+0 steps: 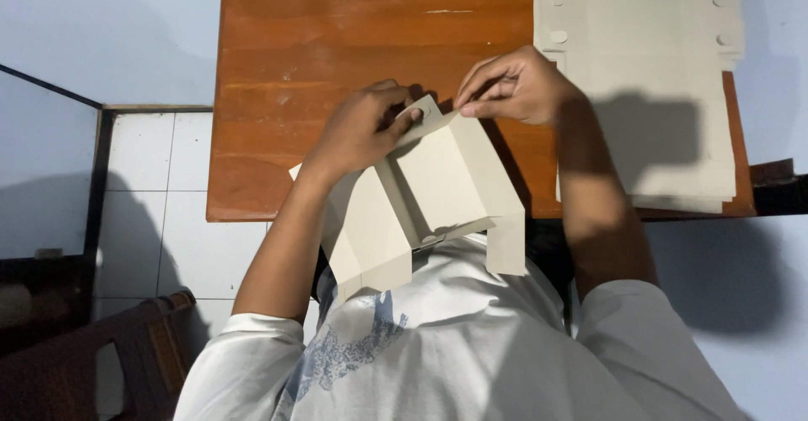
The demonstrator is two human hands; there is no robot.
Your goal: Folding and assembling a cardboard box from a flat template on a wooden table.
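Cardboard box blank (pixel 429 194), pale grey and half folded, is held up between the person's chest and the near edge of the wooden table (pixel 337 67), its side panels bent down and a small tab with a round hole raised at its far end. Largest around it is that orange-brown table, then the stack of flat grey blanks (pixel 648 76) lying on the table's right part, well apart from the piece in hand, and a dark wooden chair (pixel 109 362) low at the left over the white tiled floor (pixel 168 185). The left hand (pixel 362 130) grips the far left corner of the blank, fingers curled narrow around the tab with the thumb pressing on it. The right hand (pixel 518 84) pinches the far right corner between thumb and bunched fingertips, closed tight on the card. As a judgement, the thin tab could crease or tear if the two hands pull apart unevenly, and the loose lower panels, unsupported, could spring open and undo the fold.
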